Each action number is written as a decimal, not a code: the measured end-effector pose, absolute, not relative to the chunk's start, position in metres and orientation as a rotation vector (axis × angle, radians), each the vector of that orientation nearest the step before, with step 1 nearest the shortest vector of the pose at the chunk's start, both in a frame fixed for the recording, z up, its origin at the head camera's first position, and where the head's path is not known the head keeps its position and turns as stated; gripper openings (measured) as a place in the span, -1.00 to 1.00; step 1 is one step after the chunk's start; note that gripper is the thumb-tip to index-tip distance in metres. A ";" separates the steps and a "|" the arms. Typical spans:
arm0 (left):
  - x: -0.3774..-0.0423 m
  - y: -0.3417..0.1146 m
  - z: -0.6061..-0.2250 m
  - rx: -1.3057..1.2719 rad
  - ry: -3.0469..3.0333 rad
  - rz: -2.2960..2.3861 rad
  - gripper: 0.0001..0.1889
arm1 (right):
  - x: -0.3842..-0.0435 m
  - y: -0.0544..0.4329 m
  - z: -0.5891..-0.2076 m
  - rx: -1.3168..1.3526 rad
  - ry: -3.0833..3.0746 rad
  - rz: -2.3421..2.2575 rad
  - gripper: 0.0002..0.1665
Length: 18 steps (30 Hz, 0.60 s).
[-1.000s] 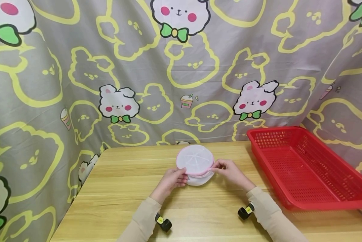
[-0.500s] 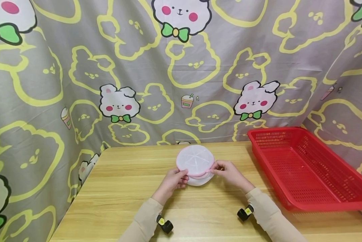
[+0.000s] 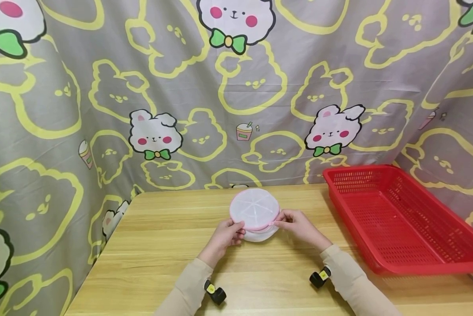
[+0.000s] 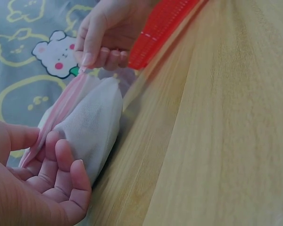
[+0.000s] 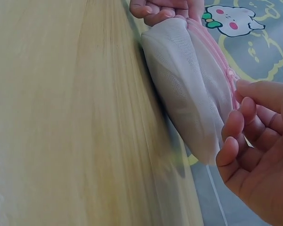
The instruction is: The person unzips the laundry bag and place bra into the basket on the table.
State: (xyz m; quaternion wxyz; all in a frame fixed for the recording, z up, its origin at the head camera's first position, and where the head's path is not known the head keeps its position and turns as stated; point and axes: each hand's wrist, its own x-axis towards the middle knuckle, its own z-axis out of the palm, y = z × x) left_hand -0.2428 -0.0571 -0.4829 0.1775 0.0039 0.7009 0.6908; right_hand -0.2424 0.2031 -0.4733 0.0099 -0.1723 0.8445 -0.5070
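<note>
A round white mesh laundry bag (image 3: 254,205) with a pink zippered rim sits near the back middle of the table. My left hand (image 3: 223,237) pinches the rim at the bag's front left, thumb on top and fingers curled beneath, as the left wrist view shows on the pink edge (image 4: 61,108). At the front right, my right hand (image 3: 299,226) pinches the zipper pull (image 5: 232,74) between thumb and forefinger. Below the rim the mesh side (image 5: 179,70) bulges out softly. The bag's far side is hidden in both wrist views.
A large red plastic basket (image 3: 398,267) with perforated walls stands to the right on the wooden table (image 3: 149,254). A grey curtain (image 3: 204,92) with cartoon prints hangs behind the table and along both sides.
My right hand has shifted very slightly toward the front left along the pink rim. The bag and my left hand stay in nearly the same place.
</note>
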 end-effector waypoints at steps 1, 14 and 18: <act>-0.243 -0.057 -0.483 0.009 1.982 1.956 -0.82 | -0.242 0.203 -0.473 -0.519 2.629 -1.587 -0.86; -0.242 -0.058 -0.479 0.037 1.971 1.968 -0.84 | -0.242 0.204 -0.472 -0.485 2.655 -1.565 -0.86; -0.241 -0.058 -0.475 0.042 1.969 1.962 -0.86 | -0.243 0.205 -0.472 -0.503 2.677 -1.548 -0.87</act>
